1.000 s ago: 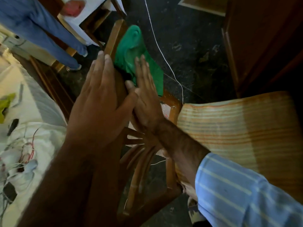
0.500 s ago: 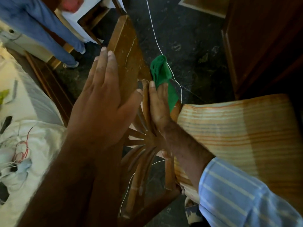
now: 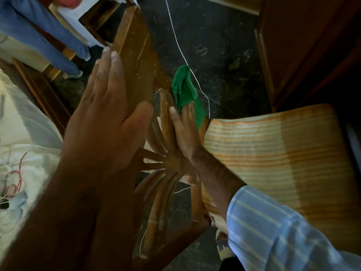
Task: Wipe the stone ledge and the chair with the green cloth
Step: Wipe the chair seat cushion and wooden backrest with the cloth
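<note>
A wooden chair (image 3: 134,55) with a fan-shaped slatted back and a striped orange cushion (image 3: 273,153) fills the middle of the view. My left hand (image 3: 105,122) lies flat, fingers straight, against the top rail of the chair back. My right hand (image 3: 184,130) presses the green cloth (image 3: 184,90) against the inner side of the back, just under the top rail near the slats. Part of the cloth sticks out above my fingers. No stone ledge is visible.
A thin white cord (image 3: 181,53) runs over the dark stone floor (image 3: 214,45) behind the chair. Another person's blue-trousered legs (image 3: 48,42) stand at the upper left. A bed with white sheets and wires (image 3: 23,153) lies left. Dark wooden furniture (image 3: 312,45) stands at the right.
My right hand has drawn the green cloth down from the top rail towards the slats and the seat. My left hand has stayed flat on the rail.
</note>
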The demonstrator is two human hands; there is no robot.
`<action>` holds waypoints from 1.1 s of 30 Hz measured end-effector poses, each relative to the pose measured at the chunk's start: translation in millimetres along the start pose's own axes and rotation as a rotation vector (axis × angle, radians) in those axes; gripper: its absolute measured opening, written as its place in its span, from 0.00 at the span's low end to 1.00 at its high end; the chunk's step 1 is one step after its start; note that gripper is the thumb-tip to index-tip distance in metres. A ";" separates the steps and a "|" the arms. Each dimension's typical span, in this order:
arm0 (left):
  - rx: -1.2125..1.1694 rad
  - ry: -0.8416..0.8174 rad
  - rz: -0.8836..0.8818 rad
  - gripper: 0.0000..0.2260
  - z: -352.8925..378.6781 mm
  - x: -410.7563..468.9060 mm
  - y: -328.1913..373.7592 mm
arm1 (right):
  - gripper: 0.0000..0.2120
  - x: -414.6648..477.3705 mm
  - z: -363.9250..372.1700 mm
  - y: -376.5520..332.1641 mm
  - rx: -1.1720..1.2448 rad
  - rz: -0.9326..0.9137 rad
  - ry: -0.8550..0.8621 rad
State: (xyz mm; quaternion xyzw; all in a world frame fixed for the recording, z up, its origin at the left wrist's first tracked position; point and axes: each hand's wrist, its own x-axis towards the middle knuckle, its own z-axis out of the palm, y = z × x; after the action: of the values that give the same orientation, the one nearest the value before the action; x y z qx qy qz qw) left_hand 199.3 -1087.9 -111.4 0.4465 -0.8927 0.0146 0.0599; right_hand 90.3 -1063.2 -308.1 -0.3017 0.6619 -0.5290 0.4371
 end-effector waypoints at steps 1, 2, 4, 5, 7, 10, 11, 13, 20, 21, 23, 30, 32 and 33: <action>0.005 -0.002 0.002 0.40 -0.8 -0.5 0.8 | 0.45 1.7 -2.5 8.7 0.006 0.039 0.003; 0.008 -0.005 0.002 0.39 -2.1 -1.3 2.2 | 0.43 3.7 -4.1 12.8 0.004 0.072 0.017; 0.017 -0.018 0.005 0.38 -6.3 -2.5 5.4 | 0.37 7.3 -3.8 15.5 0.034 0.108 0.060; 0.016 -0.022 0.007 0.38 -8.8 -3.5 7.6 | 0.35 9.7 -3.3 14.3 0.060 0.105 0.090; -0.002 -0.021 0.005 0.37 -14.9 -5.3 12.8 | 0.29 13.1 -2.6 8.7 0.054 0.067 0.177; -0.043 -0.018 -0.024 0.38 -23.4 -8.5 22.4 | 0.23 16.0 1.0 0.1 -0.116 0.049 0.327; -0.063 -0.025 -0.035 0.38 -24.8 -8.8 24.5 | 0.22 15.6 2.0 -1.8 -0.172 0.047 0.369; -0.091 -0.053 -0.049 0.40 -28.3 -9.8 26.6 | 0.22 14.7 0.1 -3.9 -0.240 0.044 0.401; -0.017 -0.077 -0.003 0.40 -36.7 -12.6 37.1 | 0.14 13.3 -34.1 -14.1 -0.325 0.021 0.343; 0.007 -0.048 0.067 0.39 -37.9 -14.6 39.3 | 0.14 7.9 -36.7 -19.1 -0.320 -0.001 0.344; -0.065 0.022 0.140 0.34 -34.9 -22.9 48.4 | 0.14 -6.6 -44.6 -30.1 -0.307 -0.045 0.344; -1.478 -0.250 -0.790 0.17 1.9 -21.6 116.9 | 0.18 -88.3 -88.3 -59.8 -0.603 -0.303 0.190; -1.580 -0.205 -0.968 0.23 10.9 -15.8 123.9 | 0.23 -114.0 -99.8 -61.4 -0.715 -0.435 0.134; -1.567 -0.180 -1.022 0.20 14.5 -14.8 125.2 | 0.24 -122.6 -106.7 -61.5 -0.738 -0.476 0.137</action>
State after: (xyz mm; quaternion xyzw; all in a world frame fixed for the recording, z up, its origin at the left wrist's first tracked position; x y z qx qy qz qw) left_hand 106.7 -1002.1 -124.1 0.6163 -0.3450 -0.6531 0.2732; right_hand 44.1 -926.9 -210.9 -0.5457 0.7459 -0.3622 0.1211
